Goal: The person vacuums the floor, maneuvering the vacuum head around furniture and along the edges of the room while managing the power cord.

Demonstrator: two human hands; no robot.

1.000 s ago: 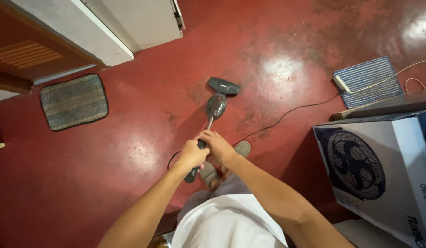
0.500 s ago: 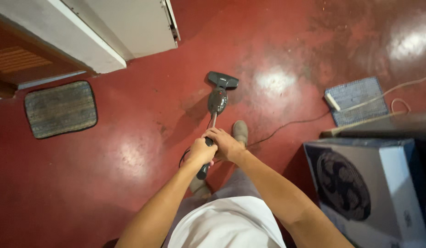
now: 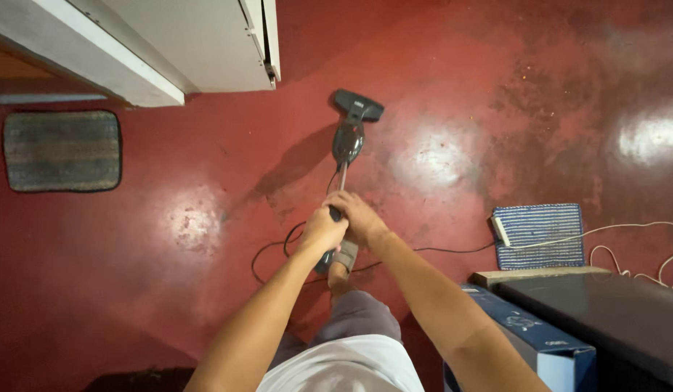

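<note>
Hands: left hand (image 3: 323, 231) and right hand (image 3: 359, 218) sit together, fingers clamped on the handle of the stick vacuum (image 3: 348, 141).
Vacuum: stretched ahead over the red floor (image 3: 169, 290), its head (image 3: 359, 106) near the corner of the white cabinet (image 3: 205, 43).
Cord: black cord (image 3: 278, 247) loops on the floor just beside the foot (image 3: 343, 258); a step could snag it and jerk the vacuum.
Head risk: a long push may knock the cabinet.
Right side: blue box (image 3: 529, 337) and white cable (image 3: 627, 247) crowd a swing that way.

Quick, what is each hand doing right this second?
Left hand: closed around the stick vacuum's handle.
Right hand: closed on the same handle, just ahead of the left.
</note>
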